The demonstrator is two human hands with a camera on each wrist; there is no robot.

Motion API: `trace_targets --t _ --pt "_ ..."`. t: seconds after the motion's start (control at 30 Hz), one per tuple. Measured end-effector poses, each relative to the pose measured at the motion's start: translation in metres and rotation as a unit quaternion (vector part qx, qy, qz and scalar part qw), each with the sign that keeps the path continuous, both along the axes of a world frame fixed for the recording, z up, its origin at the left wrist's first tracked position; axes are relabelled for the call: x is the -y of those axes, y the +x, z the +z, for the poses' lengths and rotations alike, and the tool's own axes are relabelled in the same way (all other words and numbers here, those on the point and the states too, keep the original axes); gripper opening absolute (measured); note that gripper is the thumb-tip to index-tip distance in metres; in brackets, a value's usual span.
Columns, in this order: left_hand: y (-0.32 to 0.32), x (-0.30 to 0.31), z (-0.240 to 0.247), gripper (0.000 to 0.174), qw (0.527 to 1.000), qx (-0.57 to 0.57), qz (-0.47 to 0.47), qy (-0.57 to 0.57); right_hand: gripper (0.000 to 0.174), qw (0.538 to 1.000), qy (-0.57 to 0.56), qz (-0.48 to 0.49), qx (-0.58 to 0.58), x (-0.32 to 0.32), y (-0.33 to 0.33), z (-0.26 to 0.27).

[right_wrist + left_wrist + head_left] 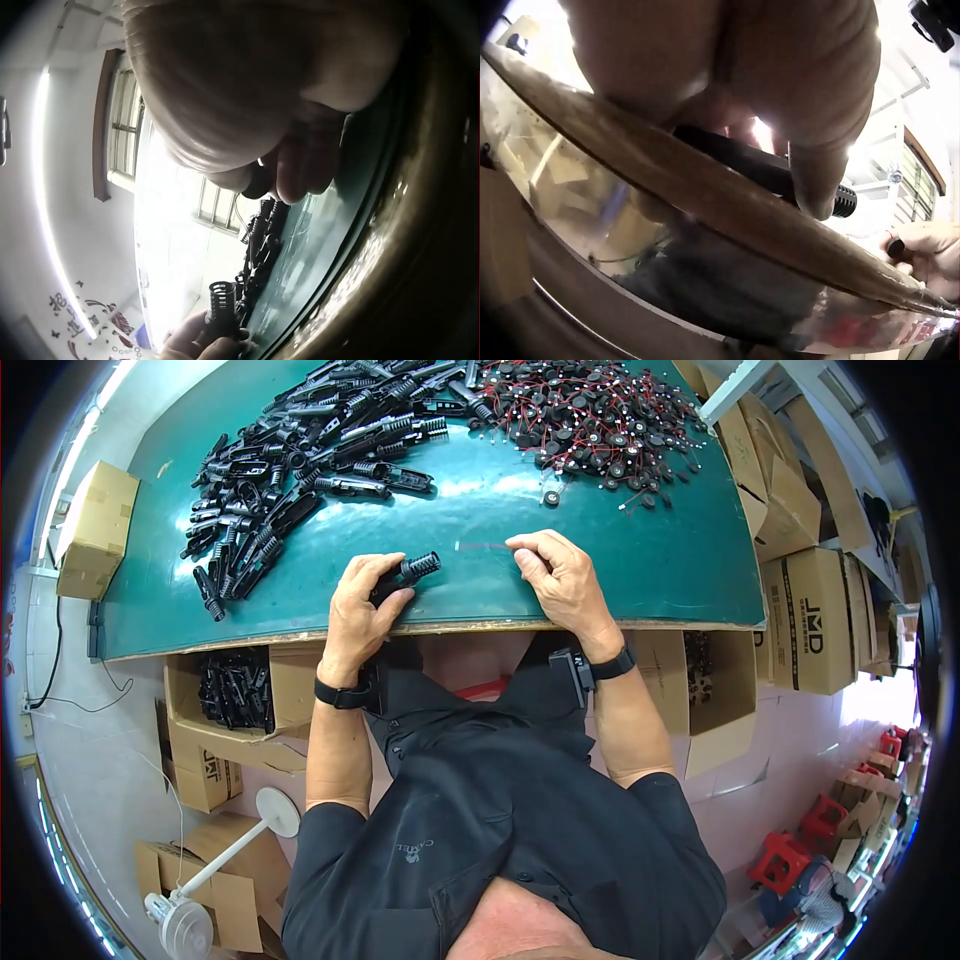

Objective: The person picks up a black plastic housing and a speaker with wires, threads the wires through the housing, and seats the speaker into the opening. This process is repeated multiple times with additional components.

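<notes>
My left hand (358,608) grips a black plastic housing (422,566) near the table's front edge. Its ribbed, slotted tube end points right, towards the other hand; fingers cover much of the rest. In my right hand (568,585), thumb and fingertips pinch a small round black disc (257,182) with thin wires. From those fingertips a red wire (485,546) runs left across the green surface, ending in a tiny white connector (458,546). A gap separates the housing from the connector.
Many similar black housings (300,460) are heaped at the back left of the green table (670,565). Wired black discs (590,425) form a pile at the back right. Below the front edge, open cardboard boxes (290,685) flank the person's lap.
</notes>
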State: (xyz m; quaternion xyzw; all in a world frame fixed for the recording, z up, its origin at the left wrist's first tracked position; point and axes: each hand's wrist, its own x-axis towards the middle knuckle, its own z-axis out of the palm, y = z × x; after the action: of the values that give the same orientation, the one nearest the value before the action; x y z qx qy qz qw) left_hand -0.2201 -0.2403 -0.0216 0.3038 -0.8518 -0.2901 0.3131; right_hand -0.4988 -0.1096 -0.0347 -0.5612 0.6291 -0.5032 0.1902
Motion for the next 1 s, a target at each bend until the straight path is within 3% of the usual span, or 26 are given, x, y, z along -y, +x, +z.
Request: trace_targets --t 0.2,0.33,0.5,0.87,1.0 --pt "-0.001 -0.003 -0.005 0.05 0.998 -0.05 -0.004 0.028 0.022 0.968 -0.013 0.071 0.239 0.001 0.01 -0.006" --pt "0.004 0.0 -0.009 0.05 0.997 -0.072 -0.011 0.029 0.023 0.939 -0.054 0.126 0.315 -0.001 0.019 -0.001" --pt "0.012 0.005 -0.02 0.051 0.994 -0.093 -0.017 0.057 0.023 0.929 -0.104 0.159 0.316 0.0 0.034 0.011" --pt "0.019 0.009 -0.029 0.054 0.973 -0.17 -0.076 0.135 0.016 0.973 -0.128 0.129 0.14 0.006 0.054 0.021" --pt "0.02 0.01 -0.029 0.055 0.971 -0.174 -0.083 0.14 0.015 0.971 -0.149 0.12 0.142 0.008 0.058 0.016"
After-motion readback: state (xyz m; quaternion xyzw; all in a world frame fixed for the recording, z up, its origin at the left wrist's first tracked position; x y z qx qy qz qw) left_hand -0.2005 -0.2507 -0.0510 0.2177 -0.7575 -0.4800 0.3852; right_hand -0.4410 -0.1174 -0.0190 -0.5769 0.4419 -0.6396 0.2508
